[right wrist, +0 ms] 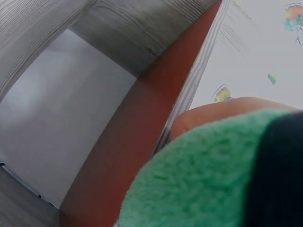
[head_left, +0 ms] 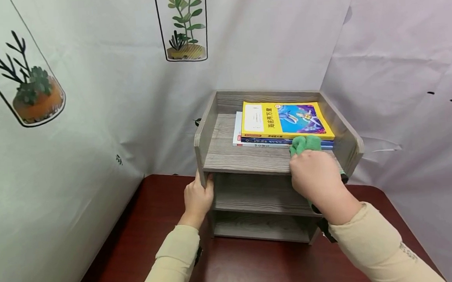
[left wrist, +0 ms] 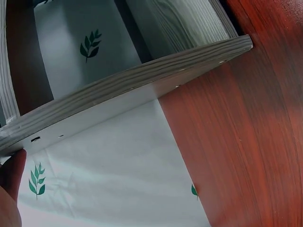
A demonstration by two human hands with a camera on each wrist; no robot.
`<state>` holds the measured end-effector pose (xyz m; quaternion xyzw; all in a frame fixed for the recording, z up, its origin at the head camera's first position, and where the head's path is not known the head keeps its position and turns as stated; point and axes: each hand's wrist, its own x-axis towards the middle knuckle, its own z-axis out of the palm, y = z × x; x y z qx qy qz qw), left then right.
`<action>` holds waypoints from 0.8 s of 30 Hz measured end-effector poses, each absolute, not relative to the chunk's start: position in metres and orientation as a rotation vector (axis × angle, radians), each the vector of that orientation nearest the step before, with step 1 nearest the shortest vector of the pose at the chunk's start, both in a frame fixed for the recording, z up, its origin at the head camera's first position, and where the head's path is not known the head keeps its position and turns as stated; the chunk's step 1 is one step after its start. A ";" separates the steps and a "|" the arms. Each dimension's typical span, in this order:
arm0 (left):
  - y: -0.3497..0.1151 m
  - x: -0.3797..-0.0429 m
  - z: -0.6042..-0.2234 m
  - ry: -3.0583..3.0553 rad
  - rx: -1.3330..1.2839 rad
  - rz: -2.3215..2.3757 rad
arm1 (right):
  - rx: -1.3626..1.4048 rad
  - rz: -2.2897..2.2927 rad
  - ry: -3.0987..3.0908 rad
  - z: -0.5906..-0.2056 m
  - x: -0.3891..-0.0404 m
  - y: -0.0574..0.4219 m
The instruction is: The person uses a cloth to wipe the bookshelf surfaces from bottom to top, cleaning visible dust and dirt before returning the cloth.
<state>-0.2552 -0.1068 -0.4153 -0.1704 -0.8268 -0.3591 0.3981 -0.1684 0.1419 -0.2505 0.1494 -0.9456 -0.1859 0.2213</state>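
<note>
A small grey wood-grain desk shelf point(head_left: 247, 161) stands on the dark red table. My left hand point(head_left: 197, 197) grips its left side panel, thumb at the front edge and fingers along the outer face. In the left wrist view, part of that hand point(left wrist: 12, 182) shows against the panel. My right hand point(head_left: 316, 174) holds a bunched green cloth point(head_left: 305, 144) above the top board's front right part. The cloth overlaps the lower edge of a stack of books there, topped by a yellow book point(head_left: 253, 117). Fuzzy green cloth point(right wrist: 199, 175) fills the lower right wrist view.
The shelf's top board has raised sides and a back, with two lower levels beneath. Dark red tabletop point(head_left: 235, 271) extends in front and to both sides. White wall sheets point(head_left: 119, 78) printed with plants surround the table closely.
</note>
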 end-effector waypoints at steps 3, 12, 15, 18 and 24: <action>-0.107 -0.254 -0.414 -2.090 -0.421 -0.918 | 0.414 -0.534 -2.630 -0.250 -0.169 0.139; -0.106 -0.253 -0.413 -2.104 -0.412 -0.907 | 0.414 -0.562 -2.636 -0.250 -0.170 0.132; -0.106 -0.253 -0.413 -2.131 -0.409 -0.919 | 0.422 -0.559 -2.632 -0.250 -0.171 0.131; -0.107 -0.253 -0.413 -2.147 -0.411 -0.937 | 0.437 -0.553 -2.635 -0.250 -0.172 0.129; -0.107 -0.253 -0.413 -2.135 -0.408 -0.914 | 0.460 -0.500 -2.652 -0.249 -0.174 0.123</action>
